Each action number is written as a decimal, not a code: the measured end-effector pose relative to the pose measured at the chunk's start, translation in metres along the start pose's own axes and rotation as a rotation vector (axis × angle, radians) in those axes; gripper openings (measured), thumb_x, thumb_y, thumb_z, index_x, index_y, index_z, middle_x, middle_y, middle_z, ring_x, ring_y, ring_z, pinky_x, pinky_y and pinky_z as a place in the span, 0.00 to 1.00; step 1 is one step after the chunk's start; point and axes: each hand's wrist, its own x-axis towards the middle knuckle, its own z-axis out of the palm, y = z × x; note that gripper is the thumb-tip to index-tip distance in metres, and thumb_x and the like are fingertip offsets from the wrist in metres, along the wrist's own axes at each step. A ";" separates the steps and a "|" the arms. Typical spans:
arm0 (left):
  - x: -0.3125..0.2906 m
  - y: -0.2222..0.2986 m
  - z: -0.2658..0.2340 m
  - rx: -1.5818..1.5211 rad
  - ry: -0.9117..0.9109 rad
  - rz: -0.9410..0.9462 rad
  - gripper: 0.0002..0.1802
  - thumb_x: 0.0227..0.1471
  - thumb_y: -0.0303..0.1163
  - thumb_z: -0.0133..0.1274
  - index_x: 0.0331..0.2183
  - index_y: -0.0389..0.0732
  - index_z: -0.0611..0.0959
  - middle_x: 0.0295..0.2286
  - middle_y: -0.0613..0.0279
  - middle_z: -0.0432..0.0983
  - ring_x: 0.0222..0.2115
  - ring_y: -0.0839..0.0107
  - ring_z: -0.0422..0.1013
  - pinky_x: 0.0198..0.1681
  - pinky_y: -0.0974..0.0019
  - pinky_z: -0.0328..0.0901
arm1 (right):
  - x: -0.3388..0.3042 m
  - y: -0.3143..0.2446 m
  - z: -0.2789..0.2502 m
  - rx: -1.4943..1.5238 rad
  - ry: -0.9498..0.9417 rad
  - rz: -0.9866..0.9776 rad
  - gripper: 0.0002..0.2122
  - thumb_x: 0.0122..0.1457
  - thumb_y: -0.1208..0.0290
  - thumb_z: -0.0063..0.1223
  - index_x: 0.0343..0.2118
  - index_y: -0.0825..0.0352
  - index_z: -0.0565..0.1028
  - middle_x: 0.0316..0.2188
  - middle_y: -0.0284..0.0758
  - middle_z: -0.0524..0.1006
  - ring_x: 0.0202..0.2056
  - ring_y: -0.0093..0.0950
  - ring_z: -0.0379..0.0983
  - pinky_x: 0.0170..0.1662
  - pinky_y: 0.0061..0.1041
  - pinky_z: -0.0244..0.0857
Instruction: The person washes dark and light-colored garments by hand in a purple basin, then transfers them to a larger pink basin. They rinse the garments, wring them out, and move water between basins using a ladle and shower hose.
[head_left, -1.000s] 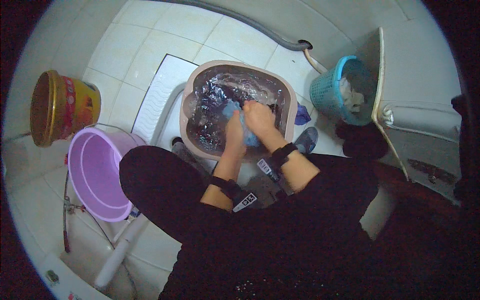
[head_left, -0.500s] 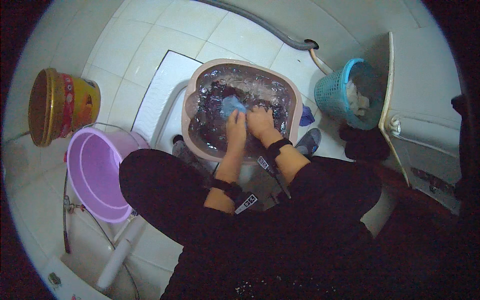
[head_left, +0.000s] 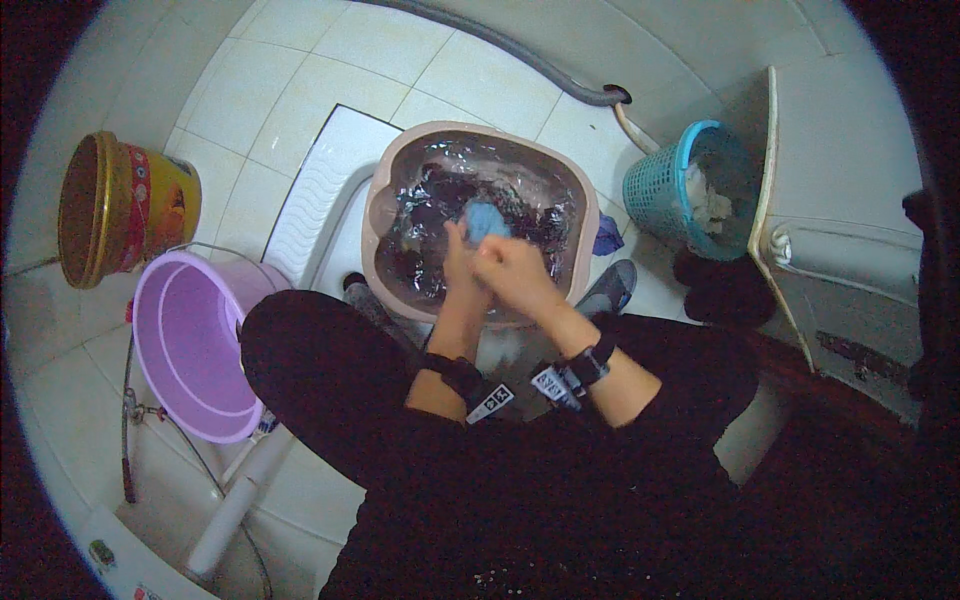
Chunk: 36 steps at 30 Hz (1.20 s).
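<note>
A beige plastic basin [head_left: 371,250] of dark, rippling water stands before me, with dark shapes under the surface that I cannot make out. Over its near half, a light blue cloth [head_left: 486,219] is bunched between my two hands. My left hand [head_left: 464,265] is closed on the cloth from the left, thumb pointing up. Pressed close beside it, my right hand [head_left: 517,272] is curled into a fist at the cloth's near end, slightly blurred. The part of the cloth inside my fingers is hidden.
The basin overlaps a white squat toilet [head_left: 325,190]. To the left are a purple bucket [head_left: 190,345] and a gold-and-red bucket [head_left: 150,210]. A turquoise basket [head_left: 655,188] with pale cloth stands right, near a purple-blue cloth [head_left: 607,236] on the floor. A grey hose [head_left: 520,55] runs behind.
My right hand has drawn back toward me and left, from open-looking fingers into a fist against my left hand. The blue cloth has shifted slightly right.
</note>
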 end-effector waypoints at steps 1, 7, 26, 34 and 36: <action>0.002 -0.002 -0.008 -0.024 -0.059 -0.046 0.33 0.61 0.60 0.38 0.54 0.45 0.71 0.42 0.57 0.75 0.41 0.60 0.73 0.44 0.57 0.68 | -0.006 -0.007 0.006 -0.059 -0.029 -0.003 0.15 0.55 0.58 0.52 0.26 0.67 0.77 0.20 0.43 0.78 0.23 0.41 0.77 0.30 0.36 0.69; 0.016 -0.008 -0.049 -0.174 -0.657 -0.140 0.27 0.60 0.56 0.43 0.46 0.45 0.77 0.39 0.61 0.74 0.38 0.66 0.72 0.41 0.59 0.68 | -0.001 -0.004 0.027 -0.366 0.141 -0.001 0.15 0.57 0.58 0.49 0.26 0.65 0.79 0.24 0.46 0.79 0.24 0.46 0.77 0.32 0.42 0.72; 0.007 -0.009 -0.031 0.654 0.333 0.193 0.29 0.58 0.54 0.46 0.55 0.50 0.67 0.49 0.68 0.64 0.46 0.71 0.63 0.48 0.57 0.56 | 0.066 0.087 0.025 -0.875 0.021 -0.057 0.14 0.56 0.74 0.46 0.45 0.56 0.77 0.41 0.35 0.78 0.47 0.34 0.73 0.51 0.52 0.58; 0.001 0.000 -0.012 0.605 0.364 0.120 0.29 0.58 0.53 0.47 0.56 0.52 0.65 0.50 0.67 0.65 0.45 0.70 0.63 0.45 0.60 0.61 | 0.080 0.086 0.008 -0.632 -0.021 0.092 0.10 0.54 0.65 0.50 0.33 0.63 0.81 0.38 0.42 0.80 0.42 0.41 0.77 0.43 0.42 0.68; -0.004 0.000 -0.003 0.545 0.388 0.125 0.30 0.58 0.53 0.47 0.58 0.53 0.63 0.52 0.65 0.63 0.48 0.67 0.63 0.46 0.57 0.62 | 0.081 0.065 -0.014 -0.344 0.085 0.084 0.11 0.52 0.65 0.50 0.25 0.67 0.80 0.29 0.40 0.80 0.35 0.39 0.78 0.32 0.34 0.71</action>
